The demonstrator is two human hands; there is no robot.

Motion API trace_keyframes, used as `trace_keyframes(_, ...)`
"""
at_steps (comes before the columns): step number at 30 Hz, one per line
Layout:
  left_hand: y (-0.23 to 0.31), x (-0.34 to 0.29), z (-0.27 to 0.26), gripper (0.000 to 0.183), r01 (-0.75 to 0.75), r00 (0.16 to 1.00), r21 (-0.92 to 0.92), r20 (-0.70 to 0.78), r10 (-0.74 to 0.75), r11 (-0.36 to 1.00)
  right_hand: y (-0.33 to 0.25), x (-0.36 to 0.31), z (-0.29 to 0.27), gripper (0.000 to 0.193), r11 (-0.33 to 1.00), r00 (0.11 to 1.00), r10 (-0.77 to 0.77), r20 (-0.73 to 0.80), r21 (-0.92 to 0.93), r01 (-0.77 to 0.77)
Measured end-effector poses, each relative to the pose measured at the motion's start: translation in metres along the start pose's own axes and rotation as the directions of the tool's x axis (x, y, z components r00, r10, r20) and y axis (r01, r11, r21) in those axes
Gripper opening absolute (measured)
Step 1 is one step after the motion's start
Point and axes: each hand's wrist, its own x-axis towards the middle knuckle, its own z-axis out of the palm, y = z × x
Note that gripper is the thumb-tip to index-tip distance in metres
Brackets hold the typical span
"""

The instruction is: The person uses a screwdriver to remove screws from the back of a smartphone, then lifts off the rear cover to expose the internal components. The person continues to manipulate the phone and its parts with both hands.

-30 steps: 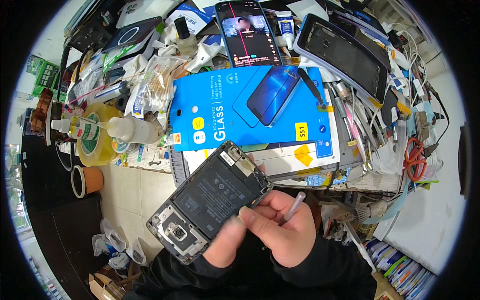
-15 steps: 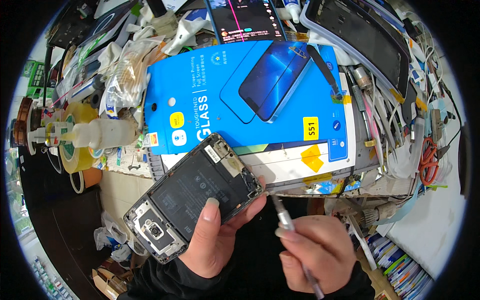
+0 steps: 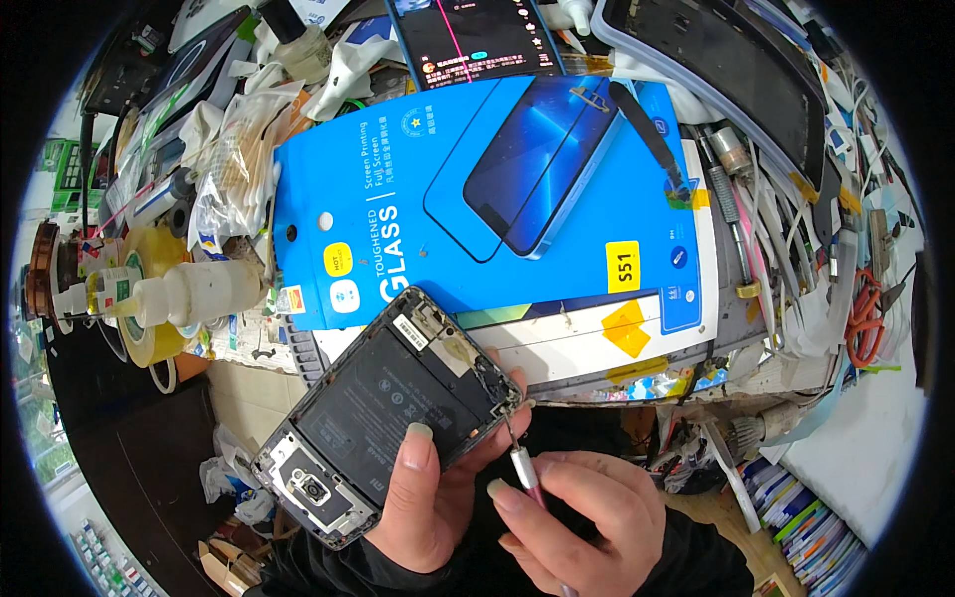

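A smartphone (image 3: 383, 393) with its back cover off lies tilted in my left hand (image 3: 428, 502), the thumb over its edge and the fingers behind it. Its black battery, a camera module and bare inner parts face up. My right hand (image 3: 597, 507) grips a slim precision screwdriver (image 3: 523, 466) with a silver collar and a dark reddish handle. The thin shaft reaches the phone's right corner; whether the tip sits in a screw is too small to tell.
A blue screen-protector package (image 3: 368, 229) lies beyond the phone, with tweezers (image 3: 652, 139) on it. Squeeze bottles (image 3: 194, 292) and tape rolls (image 3: 154, 343) crowd the left. Tools and red-handled scissors (image 3: 863, 318) lie right. A lit phone (image 3: 473, 45) stands at the back.
My right hand has moved left, bringing the screwdriver from beside the phone to its right corner. The phone sits slightly lower in view, still held in my left hand.
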Motion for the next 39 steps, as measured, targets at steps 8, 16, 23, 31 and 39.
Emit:
trace_keyframes(8,-0.007,0.002,-0.006,0.065,-0.07,0.997,-0.012,0.03,0.071,0.997,-0.007,0.008,-0.047,0.038,0.939,0.931,0.343,0.126,-0.027,-0.343)
trace_keyframes(16,-0.006,0.004,-0.01,0.066,-0.111,0.99,0.007,0.094,0.11,0.994,0.01,0.022,-0.034,0.048,0.964,0.949,0.172,0.264,0.151,-0.217)
trace_keyframes(23,-0.007,0.004,-0.006,0.063,-0.109,0.993,-0.022,0.039,0.11,0.994,0.01,0.012,-0.02,0.042,0.984,0.975,0.158,0.153,0.055,-0.168)
trace_keyframes(31,0.002,0.005,-0.011,0.061,-0.152,0.988,0.011,-0.026,0.152,0.988,0.001,0.006,-0.029,0.046,0.962,0.969,0.239,0.058,0.124,-0.244)
trace_keyframes(39,0.005,0.003,-0.003,0.062,-0.11,0.993,-0.01,-0.044,0.11,0.994,-0.007,0.011,-0.012,0.042,0.967,0.979,0.203,0.024,0.15,-0.205)
